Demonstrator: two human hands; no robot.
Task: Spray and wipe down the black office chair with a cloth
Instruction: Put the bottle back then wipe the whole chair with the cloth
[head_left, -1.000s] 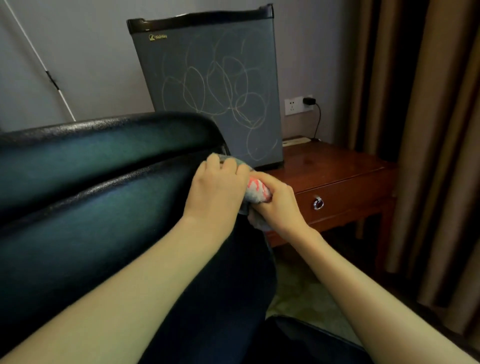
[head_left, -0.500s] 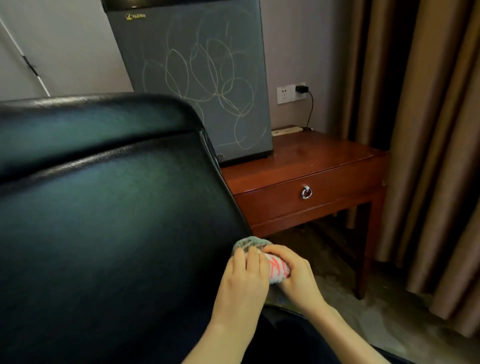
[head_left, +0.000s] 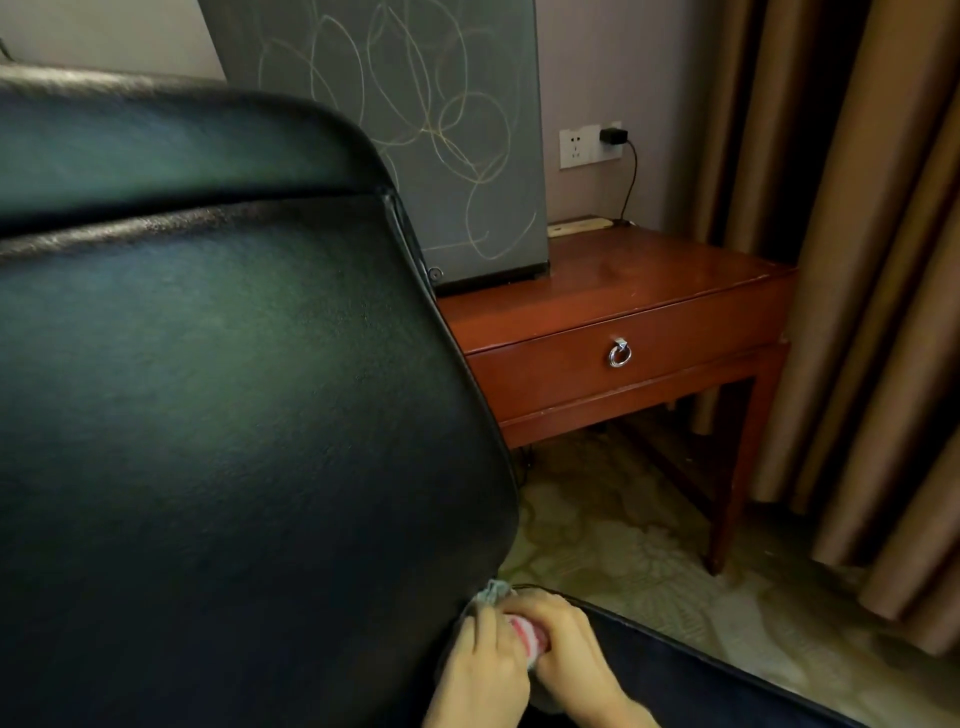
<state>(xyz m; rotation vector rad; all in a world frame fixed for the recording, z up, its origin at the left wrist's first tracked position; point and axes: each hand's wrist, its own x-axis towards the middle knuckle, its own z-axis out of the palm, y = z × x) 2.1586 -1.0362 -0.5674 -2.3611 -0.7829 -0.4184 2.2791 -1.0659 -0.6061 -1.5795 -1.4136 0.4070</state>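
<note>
So, glossy black chair (head_left: 234, 415), faint green sheen.
Left hand (head_left: 480, 670) and right hand (head_left: 566, 654) both clutch the bunched grey-pink cloth (head_left: 511, 618) at its lower edge.

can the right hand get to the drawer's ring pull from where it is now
Probably yes. The right hand is on the cloth at the chair back's lower edge, and only open floor lies between it and the ring pull; it would have to let go.

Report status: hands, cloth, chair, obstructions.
Left hand and right hand both gripping cloth. Cloth pressed low on chair backrest edge. Nothing in the way.
</note>
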